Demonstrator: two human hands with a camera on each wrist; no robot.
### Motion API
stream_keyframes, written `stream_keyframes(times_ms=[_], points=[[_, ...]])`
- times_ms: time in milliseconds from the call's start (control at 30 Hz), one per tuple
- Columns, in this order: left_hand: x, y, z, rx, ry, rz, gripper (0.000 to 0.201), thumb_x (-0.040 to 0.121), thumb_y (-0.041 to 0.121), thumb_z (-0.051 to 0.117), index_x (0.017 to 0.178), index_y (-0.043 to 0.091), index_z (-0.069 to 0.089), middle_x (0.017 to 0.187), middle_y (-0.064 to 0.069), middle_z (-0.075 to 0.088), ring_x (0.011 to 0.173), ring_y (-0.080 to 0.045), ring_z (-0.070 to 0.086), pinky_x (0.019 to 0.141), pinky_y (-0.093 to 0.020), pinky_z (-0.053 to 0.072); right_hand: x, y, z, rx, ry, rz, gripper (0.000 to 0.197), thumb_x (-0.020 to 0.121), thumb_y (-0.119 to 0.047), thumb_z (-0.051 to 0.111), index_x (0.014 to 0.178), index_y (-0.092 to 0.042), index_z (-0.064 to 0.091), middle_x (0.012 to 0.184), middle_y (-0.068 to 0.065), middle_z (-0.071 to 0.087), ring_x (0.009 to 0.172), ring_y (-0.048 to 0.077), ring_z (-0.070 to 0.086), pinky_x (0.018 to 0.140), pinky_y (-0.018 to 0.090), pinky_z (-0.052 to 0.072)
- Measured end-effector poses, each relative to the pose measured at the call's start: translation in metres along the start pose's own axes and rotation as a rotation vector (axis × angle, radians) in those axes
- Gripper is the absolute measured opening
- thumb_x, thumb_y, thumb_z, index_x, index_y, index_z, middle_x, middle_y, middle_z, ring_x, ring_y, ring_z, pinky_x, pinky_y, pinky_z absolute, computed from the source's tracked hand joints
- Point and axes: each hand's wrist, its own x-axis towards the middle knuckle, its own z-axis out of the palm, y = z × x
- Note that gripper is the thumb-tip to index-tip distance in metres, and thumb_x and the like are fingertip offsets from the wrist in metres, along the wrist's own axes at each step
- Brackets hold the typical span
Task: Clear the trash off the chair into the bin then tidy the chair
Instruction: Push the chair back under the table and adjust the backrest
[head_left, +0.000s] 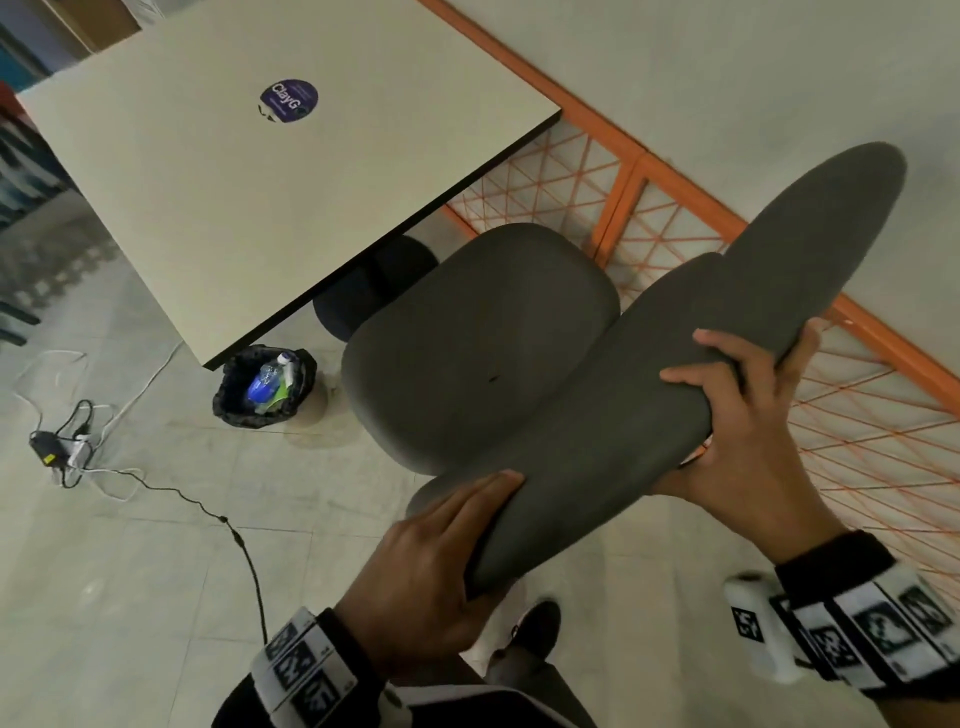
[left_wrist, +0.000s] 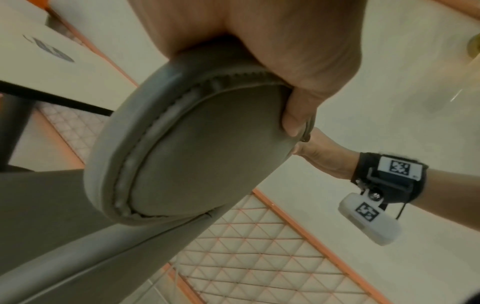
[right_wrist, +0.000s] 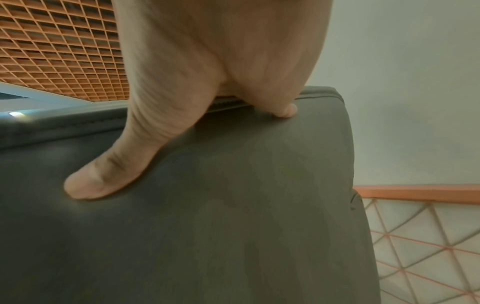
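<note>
The chair seat (head_left: 483, 338) stands just right of the table (head_left: 249, 171), partly under its corner. The bin (head_left: 265, 387) sits on the floor left of the seat, under the table's edge, with a bottle (head_left: 267, 382) in it. A cushion (head_left: 649, 364) is held over the seat's right side; it may touch it. A power strip (head_left: 75, 452) lies left of the bin.

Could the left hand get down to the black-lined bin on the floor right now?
Probably not yet. The left hand and right hand both grip the back of the grey padded chair. The black-lined bin stands apart, beyond the seat beside the cream table.
</note>
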Motion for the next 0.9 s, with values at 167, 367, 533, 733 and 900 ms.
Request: stream_keyframes(times_ms=[167,367,533,733,900], points=[[0.008,-0.029,-0.024,0.027,0.074,0.006,0.069,0.082,0.048,0.067,0.142,0.028,0.040,0.132,0.011,0.057,0.106,-0.006,0.062,0.086,-0.022,0.054,0.031,-0.019,0.013,0.031,-0.021,0.033,0.099,0.052,-0.089,0.056,0.113,-0.011,0.057,0.134,0.015,0.040,0.139,0.057,0.006,0.108,0.074,-0.006],[0.025,-0.056,-0.047,0.026,0.166,0.004,0.064,0.084,0.049,0.065,0.140,0.030,0.040,0.127,0.009,0.061,0.096,-0.001,0.063,0.080,-0.022,0.057,0.078,-0.033,0.025,0.016,-0.017,0.025,0.106,0.047,-0.094,0.052,0.115,-0.013,0.057,0.133,0.015,0.041,0.140,0.055,0.001,0.108,0.072,-0.011],[0.044,-0.079,-0.068,0.033,0.200,0.009,0.062,0.086,0.047,0.063,0.140,0.024,0.044,0.124,0.006,0.063,0.093,-0.004,0.065,0.081,-0.021,0.057,0.116,-0.041,0.034,0.016,-0.001,0.010,0.107,0.043,-0.094,0.053,0.117,-0.016,0.054,0.135,0.013,0.038,0.141,0.049,0.008,0.107,0.074,-0.011],[0.067,-0.108,-0.098,0.067,0.241,-0.067,0.061,0.084,0.044,0.066,0.139,0.028,0.045,0.121,0.007,0.064,0.094,-0.002,0.061,0.084,-0.019,0.052,0.156,-0.060,0.041,0.048,0.093,0.008,0.105,0.039,-0.083,0.067,0.119,-0.016,0.051,0.134,0.012,0.038,0.137,0.025,0.018,0.109,0.070,-0.015],[0.089,-0.120,-0.110,0.111,0.303,-0.066,0.057,0.084,0.041,0.069,0.136,0.025,0.050,0.116,0.005,0.067,0.093,-0.003,0.062,0.085,-0.021,0.050,0.192,-0.059,0.044,0.027,0.032,0.011,0.111,0.036,-0.094,0.050,0.121,-0.022,0.046,0.134,0.009,0.038,0.140,0.041,0.016,0.109,0.074,-0.007]])
